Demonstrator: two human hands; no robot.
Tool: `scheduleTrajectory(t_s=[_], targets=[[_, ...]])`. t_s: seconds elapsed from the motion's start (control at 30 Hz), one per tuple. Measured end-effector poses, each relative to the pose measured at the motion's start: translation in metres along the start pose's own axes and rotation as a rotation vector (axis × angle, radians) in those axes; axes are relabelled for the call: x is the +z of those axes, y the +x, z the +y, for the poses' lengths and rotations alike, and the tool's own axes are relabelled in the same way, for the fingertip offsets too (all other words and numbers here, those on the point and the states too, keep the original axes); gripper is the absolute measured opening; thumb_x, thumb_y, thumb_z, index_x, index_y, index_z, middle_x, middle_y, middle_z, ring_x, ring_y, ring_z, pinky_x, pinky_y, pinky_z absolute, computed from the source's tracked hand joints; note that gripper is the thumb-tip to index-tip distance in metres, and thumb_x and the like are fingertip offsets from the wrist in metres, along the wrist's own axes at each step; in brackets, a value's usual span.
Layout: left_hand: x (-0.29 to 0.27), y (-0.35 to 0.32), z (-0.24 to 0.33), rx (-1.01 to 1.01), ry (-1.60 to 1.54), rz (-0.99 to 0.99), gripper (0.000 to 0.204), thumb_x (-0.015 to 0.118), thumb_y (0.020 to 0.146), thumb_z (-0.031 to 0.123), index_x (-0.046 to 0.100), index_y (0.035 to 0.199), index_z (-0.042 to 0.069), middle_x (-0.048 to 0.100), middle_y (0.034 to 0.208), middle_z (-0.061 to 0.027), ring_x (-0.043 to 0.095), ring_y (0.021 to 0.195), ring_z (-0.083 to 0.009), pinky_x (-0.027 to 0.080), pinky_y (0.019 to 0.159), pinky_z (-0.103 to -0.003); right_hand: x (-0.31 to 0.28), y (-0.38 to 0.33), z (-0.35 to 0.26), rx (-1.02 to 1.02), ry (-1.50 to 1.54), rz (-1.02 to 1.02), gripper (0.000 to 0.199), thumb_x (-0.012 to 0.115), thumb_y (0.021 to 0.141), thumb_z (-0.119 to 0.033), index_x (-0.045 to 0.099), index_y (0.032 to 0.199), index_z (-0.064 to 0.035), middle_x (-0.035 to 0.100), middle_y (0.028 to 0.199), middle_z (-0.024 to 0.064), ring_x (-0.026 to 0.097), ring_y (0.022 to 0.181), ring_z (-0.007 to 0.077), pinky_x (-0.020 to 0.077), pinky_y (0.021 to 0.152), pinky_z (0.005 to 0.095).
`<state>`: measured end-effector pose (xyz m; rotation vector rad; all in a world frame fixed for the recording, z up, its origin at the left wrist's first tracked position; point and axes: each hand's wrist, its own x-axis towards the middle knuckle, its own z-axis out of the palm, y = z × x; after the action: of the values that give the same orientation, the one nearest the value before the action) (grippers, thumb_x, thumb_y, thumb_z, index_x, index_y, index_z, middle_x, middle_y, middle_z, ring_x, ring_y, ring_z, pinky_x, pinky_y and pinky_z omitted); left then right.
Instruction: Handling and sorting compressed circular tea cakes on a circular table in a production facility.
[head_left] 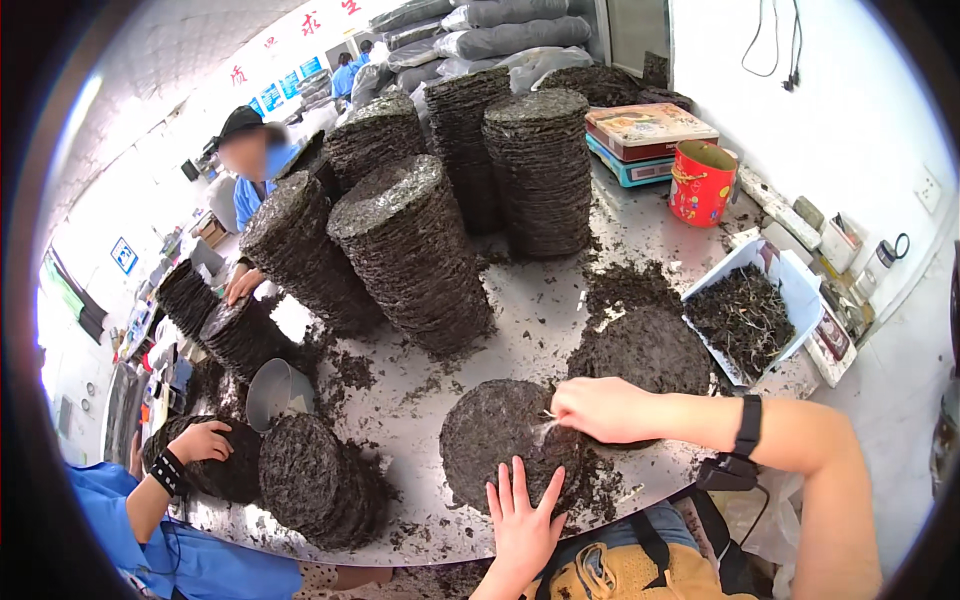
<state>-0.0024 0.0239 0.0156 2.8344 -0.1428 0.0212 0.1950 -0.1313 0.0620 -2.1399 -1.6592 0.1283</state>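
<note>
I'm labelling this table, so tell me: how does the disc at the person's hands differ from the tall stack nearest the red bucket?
Height: the disc lies low, while the stack rises in many layers.
Place: the disc is near the front edge of the table; the stack stands farther back.
Contact: the left hand rests its fingers on the disc; no hand touches the stack.
Both are dark, roundish and rough.

Illumination around me is bright. A white strip [82, 108] glares at upper left; table [525, 335] reflects whitely, its edge bowed; corners black.
</note>
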Motion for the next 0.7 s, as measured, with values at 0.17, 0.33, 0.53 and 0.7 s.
scheduleTrajectory(t_s=[0.17,0.33,0.53,0.7], targets=[[0.007,0.002,0.0,-0.005,-0.031,-0.004,0.072,0.073,0.079,0.03,0.041,0.143,0.028,0.018,0.149,-0.0304,0.016,0.137,-0.0517,0.015,0.108,-0.064,-0.009,-0.049,0.027,0.667,0.823,0.364,0.014,0.055,0.096,-0.017,0.054,0.099,-0.0042,0.061,0.088,0.0052,0.058,0.081,0.0126,0.049,0.073,0.0299],[0.005,0.002,0.002,0.008,-0.081,0.026,0.07,0.074,0.077,0.03,0.044,0.141,0.024,0.018,0.149,-0.0311,0.015,0.138,-0.0513,0.013,0.109,-0.063,-0.041,-0.123,0.047,0.768,0.817,0.713,0.009,0.057,0.095,-0.013,0.054,0.095,-0.0042,0.06,0.084,0.0011,0.057,0.077,0.008,0.0484,0.068,0.0253],[-0.009,-0.006,0.004,0.016,-0.031,0.121,0.062,0.068,0.083,0.024,0.046,0.141,0.018,0.018,0.151,-0.0293,0.017,0.138,-0.0492,0.017,0.111,-0.058,-0.081,-0.216,0.095,0.693,-0.596,0.443,0.017,0.067,0.08,-0.018,0.062,0.091,-0.0056,0.066,0.085,0.01,0.064,0.08,0.0289,0.0512,0.07,0.0385],[-0.002,0.001,0.005,0.003,-0.007,0.035,0.067,0.071,0.081,0.029,0.044,0.142,0.023,0.018,0.15,-0.0303,0.014,0.139,-0.0496,0.015,0.11,-0.06,-0.073,-0.205,0.071,0.955,-0.349,0.4,0.014,0.066,0.08,-0.018,0.067,0.093,-0.0121,0.068,0.091,0.0084,0.065,0.086,0.0273,0.052,0.073,0.039]])
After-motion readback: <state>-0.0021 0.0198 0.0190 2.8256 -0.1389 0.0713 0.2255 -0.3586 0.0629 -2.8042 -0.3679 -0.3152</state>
